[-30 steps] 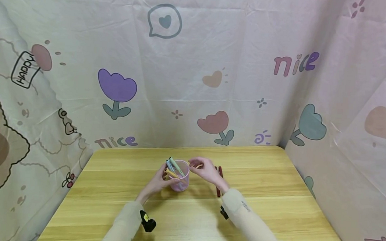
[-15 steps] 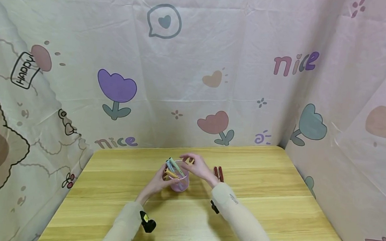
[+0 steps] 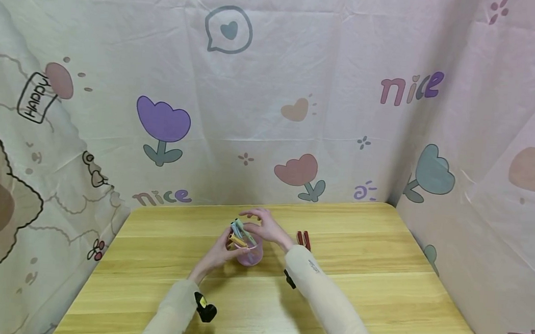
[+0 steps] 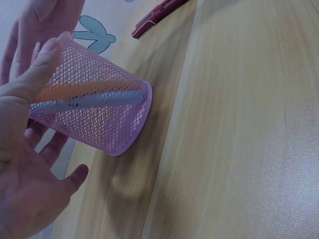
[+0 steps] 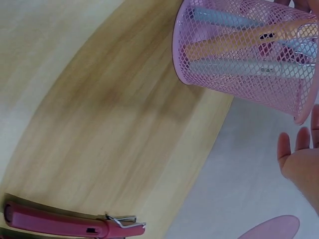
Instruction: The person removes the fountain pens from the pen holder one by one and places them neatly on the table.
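My left hand (image 3: 218, 251) holds a pink mesh pen holder (image 3: 253, 257) by its side, with the thumb near the rim in the left wrist view. Inside the holder lean an orange pen (image 3: 238, 241), a blue pen (image 4: 109, 99) and a pale green pen (image 5: 234, 67); their caps stick out at the top. Over the mouth of the holder hovers my right hand (image 3: 267, 228), thumb and fingers apart beside the pen tops. Nothing is seen in its grasp. Some dark red inside the mesh is only partly visible.
Two dark red pens (image 3: 307, 240) with metal clips lie side by side on the wooden table (image 3: 357, 274), right of the holder. A patterned cloth (image 3: 234, 103) hangs behind the table and along both sides.
My right hand has moved left, from beside the holder's rim to above the pens. The red pens have come out from behind its wrist. My left hand keeps its hold.
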The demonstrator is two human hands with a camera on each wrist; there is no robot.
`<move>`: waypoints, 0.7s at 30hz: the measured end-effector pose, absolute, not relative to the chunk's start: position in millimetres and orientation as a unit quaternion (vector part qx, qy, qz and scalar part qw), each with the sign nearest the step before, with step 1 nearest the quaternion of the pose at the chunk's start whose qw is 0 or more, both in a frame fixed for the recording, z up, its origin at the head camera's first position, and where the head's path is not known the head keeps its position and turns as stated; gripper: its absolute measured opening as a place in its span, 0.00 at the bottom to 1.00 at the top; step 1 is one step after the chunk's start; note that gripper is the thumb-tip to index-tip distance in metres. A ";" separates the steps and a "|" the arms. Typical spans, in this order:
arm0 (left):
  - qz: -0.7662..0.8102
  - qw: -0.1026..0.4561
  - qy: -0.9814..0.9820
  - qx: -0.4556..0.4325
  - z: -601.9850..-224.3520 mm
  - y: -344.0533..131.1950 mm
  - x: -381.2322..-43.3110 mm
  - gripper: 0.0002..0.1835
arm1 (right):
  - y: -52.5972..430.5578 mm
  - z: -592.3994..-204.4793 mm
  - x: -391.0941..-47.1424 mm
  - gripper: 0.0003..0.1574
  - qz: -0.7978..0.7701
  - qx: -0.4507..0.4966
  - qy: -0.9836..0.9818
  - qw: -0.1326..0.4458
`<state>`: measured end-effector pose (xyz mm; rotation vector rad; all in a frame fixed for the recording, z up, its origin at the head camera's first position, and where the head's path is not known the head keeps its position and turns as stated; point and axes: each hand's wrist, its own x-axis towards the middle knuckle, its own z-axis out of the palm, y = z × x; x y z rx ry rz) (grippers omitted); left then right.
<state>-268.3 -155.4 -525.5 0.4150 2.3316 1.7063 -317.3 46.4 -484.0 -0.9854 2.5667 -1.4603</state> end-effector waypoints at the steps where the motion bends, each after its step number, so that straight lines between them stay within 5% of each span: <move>1: 0.579 0.112 0.795 0.141 -525.3 -155.4 -268.0 0.50 | 45.4 -484.2 -318.3 0.26 -0.466 -0.316 0.826 0.022; 21: 0.578 0.125 0.794 0.142 -523.7 -156.0 -265.5 0.51 | 31.2 -482.8 -322.4 0.20 -0.414 -0.295 0.861 0.016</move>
